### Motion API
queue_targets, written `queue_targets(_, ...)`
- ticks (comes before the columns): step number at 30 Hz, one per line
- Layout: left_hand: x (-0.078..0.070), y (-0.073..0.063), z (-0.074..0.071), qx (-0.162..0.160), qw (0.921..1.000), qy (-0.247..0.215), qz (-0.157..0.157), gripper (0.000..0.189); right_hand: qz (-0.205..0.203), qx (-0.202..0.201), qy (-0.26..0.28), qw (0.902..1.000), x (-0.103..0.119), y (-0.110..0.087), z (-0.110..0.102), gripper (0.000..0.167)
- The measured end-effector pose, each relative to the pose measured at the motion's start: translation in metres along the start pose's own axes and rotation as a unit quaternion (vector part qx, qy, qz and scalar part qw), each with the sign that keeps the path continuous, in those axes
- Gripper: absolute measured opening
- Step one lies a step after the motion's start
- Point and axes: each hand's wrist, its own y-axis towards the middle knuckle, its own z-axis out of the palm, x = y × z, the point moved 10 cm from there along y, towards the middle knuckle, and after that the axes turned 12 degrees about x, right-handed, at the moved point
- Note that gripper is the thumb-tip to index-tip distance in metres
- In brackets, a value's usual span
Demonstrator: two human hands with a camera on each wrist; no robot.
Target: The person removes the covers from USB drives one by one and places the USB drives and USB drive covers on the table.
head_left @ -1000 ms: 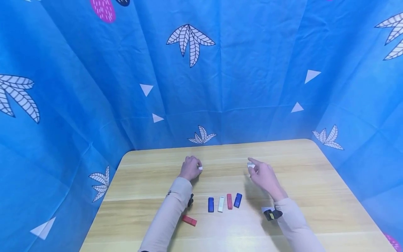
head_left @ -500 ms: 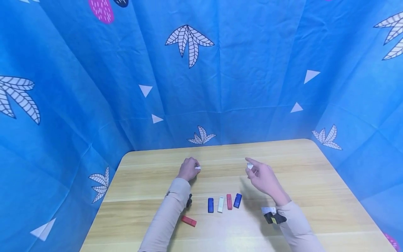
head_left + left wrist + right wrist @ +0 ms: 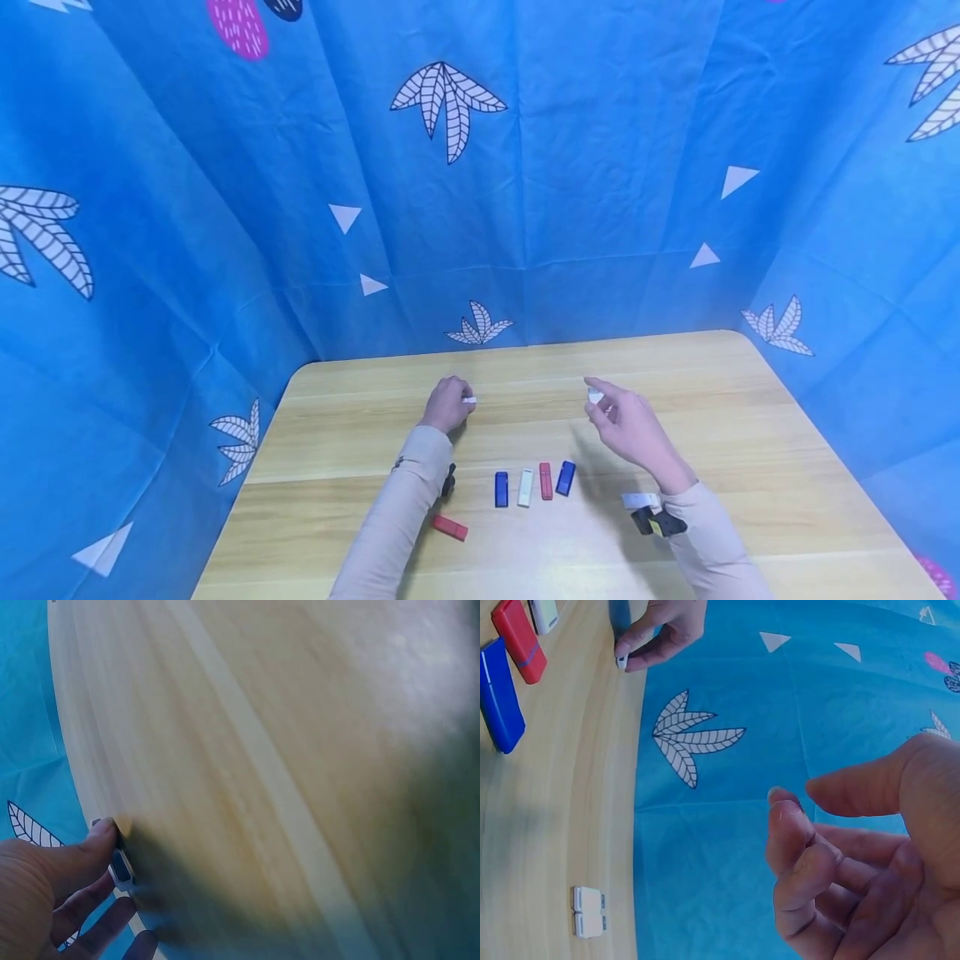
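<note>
My left hand [image 3: 447, 404] is low over the far part of the table, pinching a small white piece [image 3: 122, 871] between thumb and fingers. The piece looks like a USB stick with a dark slot, and the fingers hide much of it. My right hand [image 3: 628, 423] hovers at the far right of the table, thumb and index fingertip apart with nothing between them. In the head view a white two-part item [image 3: 595, 396] shows past these fingers. The right wrist view shows this white item [image 3: 589, 911] lying on the table, away from the hand.
Nearer on the table [image 3: 750, 467], a blue stick [image 3: 502, 489], a white stick [image 3: 526, 487], a red stick [image 3: 546, 481] and another blue stick [image 3: 566, 478] stand in a row. Another red stick [image 3: 450, 527] lies beside the left sleeve. A blue curtain [image 3: 600, 208] encloses the table.
The left hand has shifted slightly left with the white piece in its pinch. The right hand has drifted a little left. The sticks in the row have stayed in place.
</note>
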Motion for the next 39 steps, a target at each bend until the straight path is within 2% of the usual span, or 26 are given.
queue_targets(4, 0.0, -0.005, -0.001, -0.004, 0.9998, -0.011, 0.016, 0.025, 0.002, -0.01, -0.012, 0.9999, 0.002, -0.001, -0.004, 0.04)
queue_targets(8, 0.0, -0.024, -0.01, -0.021, 0.9986, -0.045, 0.018, 0.041, -0.001, -0.011, -0.027, 0.9996, 0.006, -0.002, -0.004, 0.032)
queue_targets(11, 0.001, -0.048, -0.023, -0.045, 0.9963, -0.073, 0.008, 0.046, -0.008, -0.005, -0.043, 0.999, 0.01, -0.002, -0.001, 0.022)
queue_targets(15, 0.002, -0.087, -0.037, -0.075, 0.9937, -0.084, -0.006, 0.042, -0.01, 0.007, -0.065, 0.9978, 0.011, -0.001, 0.005, 0.016)
queue_targets(21, 0.005, -0.143, -0.043, -0.114, 0.9902, -0.079, -0.015, 0.033, -0.011, 0.039, -0.091, 0.9951, 0.012, 0.0, 0.02, 0.029)
queue_targets(26, 0.008, -0.177, -0.043, -0.157, 0.9849, -0.071, -0.012, 0.026, 0.005, 0.081, -0.102, 0.9915, 0.004, 0.001, 0.041, 0.038)
queue_targets(32, 0.006, -0.2, -0.04, -0.188, 0.9797, -0.068, -0.004, 0.022, 0.006, 0.114, -0.12, 0.9862, -0.003, -0.002, 0.07, 0.04)
queue_targets(37, 0.005, -0.209, -0.036, -0.196, 0.9773, -0.082, -0.004, 0.019, 0.003, 0.143, -0.123, 0.982, -0.009, -0.007, 0.094, 0.055)
queue_targets(39, 0.003, -0.211, -0.036, -0.2, 0.976, -0.085, 0.003, 0.018, -0.001, 0.149, -0.125, 0.9809, -0.012, -0.009, 0.1, 0.056)
